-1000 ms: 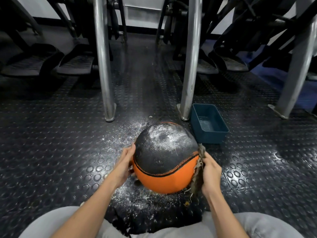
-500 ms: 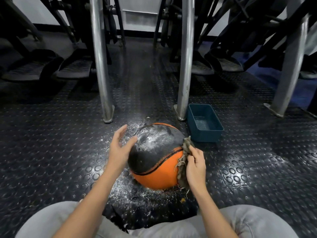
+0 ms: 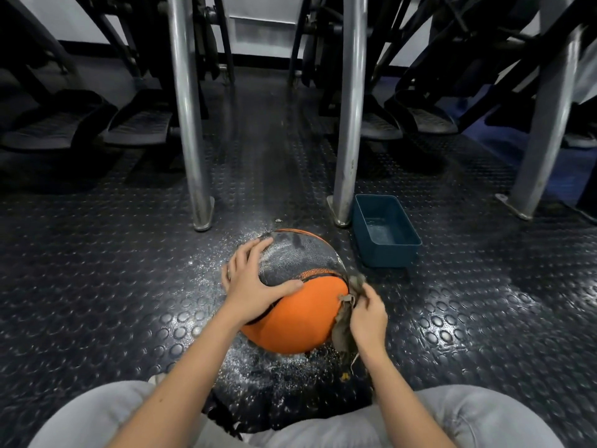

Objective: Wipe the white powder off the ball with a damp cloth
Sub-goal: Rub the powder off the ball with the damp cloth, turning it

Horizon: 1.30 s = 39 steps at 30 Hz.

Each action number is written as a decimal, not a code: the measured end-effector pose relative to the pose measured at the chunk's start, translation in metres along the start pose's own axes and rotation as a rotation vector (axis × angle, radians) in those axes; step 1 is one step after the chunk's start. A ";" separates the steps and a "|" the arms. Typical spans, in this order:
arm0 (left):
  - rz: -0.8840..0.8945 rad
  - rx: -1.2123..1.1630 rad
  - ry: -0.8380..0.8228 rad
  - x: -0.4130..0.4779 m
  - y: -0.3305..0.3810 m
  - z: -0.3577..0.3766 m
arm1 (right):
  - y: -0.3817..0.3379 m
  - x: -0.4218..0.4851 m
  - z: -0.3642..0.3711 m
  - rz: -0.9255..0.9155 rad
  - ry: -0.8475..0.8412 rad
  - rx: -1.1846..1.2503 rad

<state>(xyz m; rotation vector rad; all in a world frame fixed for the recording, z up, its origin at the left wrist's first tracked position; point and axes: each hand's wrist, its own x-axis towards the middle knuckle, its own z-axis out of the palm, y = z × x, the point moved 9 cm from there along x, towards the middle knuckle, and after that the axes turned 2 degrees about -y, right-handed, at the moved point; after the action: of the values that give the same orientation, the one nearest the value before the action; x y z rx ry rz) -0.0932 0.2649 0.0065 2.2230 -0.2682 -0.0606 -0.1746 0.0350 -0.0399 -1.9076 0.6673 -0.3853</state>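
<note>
Half the job, by my guess, is left. The left hand [image 3: 255, 282] lies spread, fingers and thumb splayed flat on the ball [image 3: 300, 318], which sits on the studded floor [image 3: 97, 286] amid spilled powder [image 3: 277, 362]. White powder [image 3: 290, 250] streaks its black upper panel; the orange lower part looks clean. Against its right side hangs the cloth [image 3: 345, 321], pinched by the right hand [image 3: 368, 318]. Beyond stands a blue tub [image 3: 387, 257] holding water.

The ball [image 3: 297, 318] is orange and black with white dusting, the cloth [image 3: 345, 321] grey-brown, the tub [image 3: 386, 250] teal.
</note>
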 end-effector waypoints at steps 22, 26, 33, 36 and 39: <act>-0.020 -0.055 0.014 -0.006 -0.009 -0.003 | -0.048 -0.032 0.012 -0.605 0.061 -0.219; -0.035 -0.052 0.005 -0.007 -0.009 -0.005 | -0.001 -0.002 -0.004 -0.104 0.108 -0.041; -0.008 -0.046 0.030 -0.009 -0.011 -0.006 | -0.081 -0.053 0.017 -0.861 0.133 -0.318; -0.012 -0.038 0.016 -0.009 -0.010 -0.004 | -0.050 -0.024 0.013 -0.614 0.045 -0.194; -0.024 -0.033 0.000 -0.007 -0.009 0.000 | -0.013 0.005 0.010 -0.165 -0.066 -0.025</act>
<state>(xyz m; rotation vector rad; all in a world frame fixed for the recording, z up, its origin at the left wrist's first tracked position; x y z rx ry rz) -0.0983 0.2718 -0.0002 2.1940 -0.2383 -0.0775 -0.1620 0.0431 -0.0323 -1.9970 0.4743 -0.4179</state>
